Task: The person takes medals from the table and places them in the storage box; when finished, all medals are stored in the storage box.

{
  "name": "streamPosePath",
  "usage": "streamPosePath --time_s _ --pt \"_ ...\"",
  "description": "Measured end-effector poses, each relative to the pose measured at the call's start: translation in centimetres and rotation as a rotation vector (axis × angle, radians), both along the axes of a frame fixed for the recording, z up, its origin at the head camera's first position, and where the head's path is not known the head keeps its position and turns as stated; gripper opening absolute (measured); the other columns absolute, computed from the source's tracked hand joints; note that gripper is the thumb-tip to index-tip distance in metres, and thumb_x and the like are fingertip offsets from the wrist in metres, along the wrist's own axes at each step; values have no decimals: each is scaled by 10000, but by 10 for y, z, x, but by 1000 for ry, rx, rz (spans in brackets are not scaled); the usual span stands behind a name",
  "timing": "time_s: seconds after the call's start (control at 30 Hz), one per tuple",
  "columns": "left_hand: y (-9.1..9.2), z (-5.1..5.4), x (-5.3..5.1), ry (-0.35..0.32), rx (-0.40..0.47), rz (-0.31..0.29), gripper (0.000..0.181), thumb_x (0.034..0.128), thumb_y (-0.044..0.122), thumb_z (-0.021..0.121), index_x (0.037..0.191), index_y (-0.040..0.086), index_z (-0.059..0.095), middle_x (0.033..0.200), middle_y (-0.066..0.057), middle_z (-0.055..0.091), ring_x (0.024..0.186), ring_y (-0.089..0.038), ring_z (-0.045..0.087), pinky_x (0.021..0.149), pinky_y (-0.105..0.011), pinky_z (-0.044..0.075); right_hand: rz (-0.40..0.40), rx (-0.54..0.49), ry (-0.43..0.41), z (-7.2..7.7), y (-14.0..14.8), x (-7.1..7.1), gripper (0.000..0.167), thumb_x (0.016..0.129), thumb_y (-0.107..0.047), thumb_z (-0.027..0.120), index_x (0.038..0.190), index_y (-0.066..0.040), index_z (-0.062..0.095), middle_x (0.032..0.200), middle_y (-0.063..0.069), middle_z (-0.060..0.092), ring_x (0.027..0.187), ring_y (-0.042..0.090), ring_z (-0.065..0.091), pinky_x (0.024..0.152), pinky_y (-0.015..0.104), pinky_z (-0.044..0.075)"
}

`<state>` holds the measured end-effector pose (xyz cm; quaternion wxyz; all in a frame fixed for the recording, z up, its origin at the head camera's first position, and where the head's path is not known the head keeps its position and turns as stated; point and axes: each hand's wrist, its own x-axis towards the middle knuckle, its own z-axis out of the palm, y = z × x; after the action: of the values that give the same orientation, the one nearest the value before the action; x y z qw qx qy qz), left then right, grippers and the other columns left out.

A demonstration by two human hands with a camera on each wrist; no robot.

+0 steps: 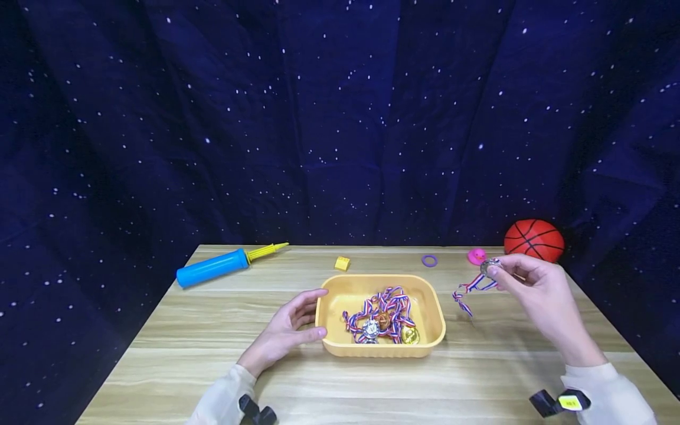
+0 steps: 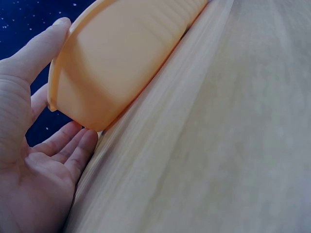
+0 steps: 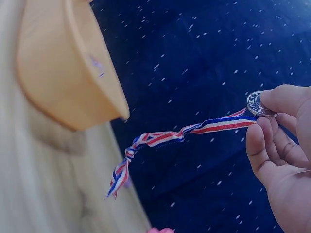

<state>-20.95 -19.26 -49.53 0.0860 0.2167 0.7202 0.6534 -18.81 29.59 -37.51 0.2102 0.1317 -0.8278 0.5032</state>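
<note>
At the table's middle sits a yellow-orange plastic basin point(image 1: 382, 350). Inside it lie tangled striped ribbons point(image 1: 395, 301) with a silver medal point(image 1: 370, 328), a bronze medal point(image 1: 383, 320) and a gold medal point(image 1: 410, 335). My left hand point(image 1: 287, 327) holds the basin's left end, thumb at the near corner and index finger at the far one; in the left wrist view other fingertips touch its lower edge. Right of the basin, my right hand point(image 1: 542, 295) pinches another silver medal point(image 3: 255, 103) between thumb and fingers, above the table. Its red, white and blue ribbon point(image 3: 165, 138) dangles, knotted near the end.
A blue hand pump point(image 1: 212, 268) with a yellow nozzle lies at the back left. Along the back are a small yellow block point(image 1: 342, 263), a purple ring point(image 1: 429, 255), a pink rubber duck point(image 1: 476, 255) and a red ball point(image 1: 533, 239). A dark starry curtain point(image 1: 340, 118) hangs behind.
</note>
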Motion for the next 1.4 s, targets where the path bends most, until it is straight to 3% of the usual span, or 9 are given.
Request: streamPosePath --time_s 0.3,0.53,0.67,0.83,1.03,1.4 --pt "-2 -3 -1 -13 -10 14 783 964 82 873 1649 184 508 1656 -193 521 1496 -419 523 1214 -338 492 29 -60 85 35 -22 -16 150 1017 -50 817 1158 1 809 896 23 806 751 77 730 611 198 543" --pt "-2 -3 -2 -18 -10 19 782 962 82 876 1646 184 512 1659 -185 519 1501 -414 517 1216 -333 489 195 -235 122 57 -50 -25 164 981 65 803 1141 90 774 914 36 806 739 73 695 598 173 539" --pt "-3 -2 -2 -15 -20 23 778 962 86 877 1643 198 518 1660 -179 518 1505 -412 515 1218 -334 487 255 -258 124 61 -69 -29 173 984 70 798 1152 87 763 929 30 803 761 84 705 607 163 549" --pt "-3 -1 -1 -9 -27 24 775 964 80 871 1644 198 517 1658 -178 520 1503 -414 517 1216 -340 488 326 -228 122 57 -92 -36 182 981 92 786 1159 72 755 937 40 792 794 94 715 688 190 606" --pt "-3 -1 -2 -3 -19 17 769 967 63 861 1643 188 515 1655 -192 518 1493 -425 521 1207 -331 495 402 -203 100 47 -122 -44 194 975 88 792 1159 48 747 938 47 784 784 118 698 643 195 581" --pt "1 -1 -2 1 -10 7 775 965 87 872 1645 189 513 1644 -179 534 1489 -418 525 1213 -344 493 469 -151 -78 16 -164 -50 192 968 24 834 1144 -16 767 966 135 797 819 153 714 694 218 588"
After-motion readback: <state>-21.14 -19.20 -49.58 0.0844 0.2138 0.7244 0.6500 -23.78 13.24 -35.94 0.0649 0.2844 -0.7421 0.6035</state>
